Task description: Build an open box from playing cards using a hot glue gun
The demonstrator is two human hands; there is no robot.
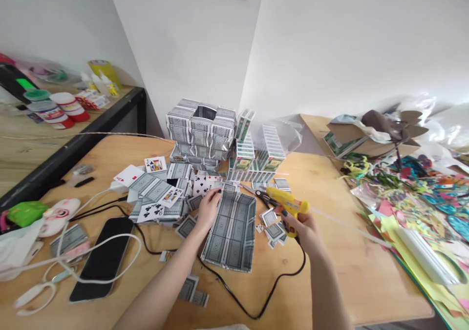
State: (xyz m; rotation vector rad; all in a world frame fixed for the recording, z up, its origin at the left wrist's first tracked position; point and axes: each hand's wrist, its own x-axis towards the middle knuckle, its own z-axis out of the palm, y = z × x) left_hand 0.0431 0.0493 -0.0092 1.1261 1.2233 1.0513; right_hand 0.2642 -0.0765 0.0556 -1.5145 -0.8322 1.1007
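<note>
My right hand (301,230) is wrapped around a yellow hot glue gun (287,200), a clear glue stick poking out of its back end. Its nozzle points left toward the far end of an open box (234,235) made of grey-backed playing cards. At the box's far left corner my left hand (208,208) pinches the rim. Behind the gun's tip lies a pair of dark-handled pliers or scissors (264,196), partly covered. Loose and cut cards (273,230) lie between the box and my right hand.
A larger card-built structure (201,130) and stacked green card packs (245,156) stand at the back. Loose playing cards (150,186), a phone (104,257) and white cables are on the left. A black cord (252,315) loops in front. Coloured craft scraps (417,193) cover the right.
</note>
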